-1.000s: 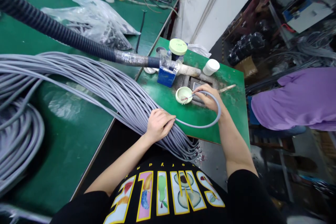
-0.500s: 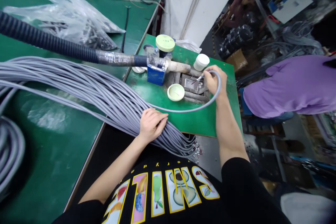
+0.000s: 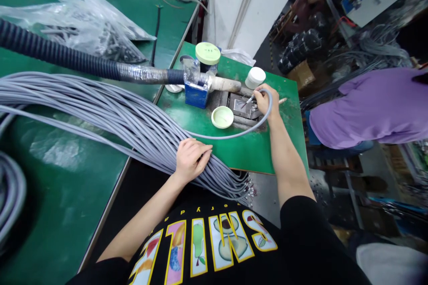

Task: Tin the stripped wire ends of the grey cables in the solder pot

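My left hand [image 3: 191, 158] lies over a thick bundle of grey cables [image 3: 137, 116], with its fingers curled over the far side. Between the fingertips of my right hand [image 3: 270, 100] is the end of a single grey cable [image 3: 234, 136], which loops back to the bundle. Thin dark wires fan out from that end, with their tips at the shiny molten surface of a small solder pot [image 3: 240, 105]. A shallow dish [image 3: 222, 117] of pale yellowish stuff stands just left of the pot. The bundle's stripped ends [image 3: 249, 188] hang near my body.
A corrugated hose [image 3: 93, 66] ends in a nozzle above the pot, beside a blue block [image 3: 196, 95]. A yellow-lidded tub [image 3: 207, 54] and a white jar [image 3: 255, 78] stand behind. Plastic bags [image 3: 90, 26] lie left. Another person in purple [image 3: 368, 109] is at right.
My right hand has shifted slightly left with the cable end, and the wire tips stay at the pot. The left hand keeps its place on the bundle. The view has moved a little.
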`<state>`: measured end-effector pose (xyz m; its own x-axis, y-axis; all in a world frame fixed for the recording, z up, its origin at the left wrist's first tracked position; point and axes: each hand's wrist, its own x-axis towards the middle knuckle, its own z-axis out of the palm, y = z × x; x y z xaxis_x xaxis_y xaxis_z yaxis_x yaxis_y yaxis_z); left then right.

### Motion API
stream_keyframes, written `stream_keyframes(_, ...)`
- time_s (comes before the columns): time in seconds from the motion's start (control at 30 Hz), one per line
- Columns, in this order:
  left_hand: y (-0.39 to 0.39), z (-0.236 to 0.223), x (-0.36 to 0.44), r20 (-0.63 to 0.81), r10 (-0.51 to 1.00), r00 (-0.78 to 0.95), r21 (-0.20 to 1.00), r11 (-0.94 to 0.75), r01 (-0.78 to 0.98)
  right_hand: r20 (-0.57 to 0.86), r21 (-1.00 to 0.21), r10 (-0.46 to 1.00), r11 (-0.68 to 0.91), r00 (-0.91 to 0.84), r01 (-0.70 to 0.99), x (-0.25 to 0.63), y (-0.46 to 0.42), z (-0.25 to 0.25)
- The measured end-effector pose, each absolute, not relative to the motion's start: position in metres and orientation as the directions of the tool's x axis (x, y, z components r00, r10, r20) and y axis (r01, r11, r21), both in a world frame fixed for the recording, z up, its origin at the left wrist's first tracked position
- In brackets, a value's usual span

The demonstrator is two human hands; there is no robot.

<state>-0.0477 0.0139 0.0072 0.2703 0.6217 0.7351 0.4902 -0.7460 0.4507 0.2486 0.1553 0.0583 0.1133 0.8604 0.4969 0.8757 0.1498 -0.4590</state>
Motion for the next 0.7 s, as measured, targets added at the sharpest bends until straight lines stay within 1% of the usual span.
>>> stream_keyframes(0.13,0.013,0.008,-0.047,0.742,0.613,0.271,0.439,-0.750,0.495,0.479,-0.484,0.868,0.135,0.133,0.864,0.247,0.157,0.058)
stream_keyframes(0.2,0.013,0.007,-0.047,0.744,0.611,0.270,0.436,-0.751,0.496,0.505,-0.500,0.853,0.163,0.133,0.851,0.246,0.151,0.064)
stream_keyframes(0.3,0.014,0.006,-0.047,0.751,0.604,0.267,0.435,-0.756,0.489,0.585,-0.501,0.806,0.266,0.095,0.824,0.238,0.123,0.082)
stream_keyframes(0.4,0.016,0.005,-0.048,0.756,0.600,0.261,0.441,-0.761,0.475,0.661,-0.475,0.749,0.372,0.044,0.797,0.224,0.074,0.100)
stream_keyframes(0.47,0.016,0.005,-0.048,0.750,0.609,0.259,0.462,-0.762,0.454,0.731,-0.449,0.682,0.435,0.040,0.781,0.212,0.038,0.104)
stream_keyframes(0.5,0.014,0.007,-0.048,0.742,0.621,0.251,0.488,-0.758,0.432,0.761,-0.429,0.648,0.473,0.025,0.770,0.207,0.022,0.102)
stream_keyframes(0.57,0.009,0.013,-0.043,0.711,0.668,0.220,0.591,-0.737,0.327,0.825,-0.367,0.564,0.554,-0.014,0.747,0.197,-0.007,0.095)
stream_keyframes(0.63,-0.001,0.021,-0.031,0.633,0.737,0.238,0.734,-0.669,0.116,0.862,-0.297,0.502,0.610,-0.069,0.734,0.189,-0.029,0.083)
stream_keyframes(0.67,-0.007,0.026,-0.023,0.569,0.769,0.290,0.805,-0.593,-0.009,0.869,-0.274,0.487,0.621,-0.087,0.734,0.186,-0.038,0.077)
stream_keyframes(0.7,-0.014,0.030,-0.014,0.493,0.790,0.366,0.867,-0.483,-0.125,0.872,-0.263,0.481,0.622,-0.095,0.737,0.182,-0.046,0.071)
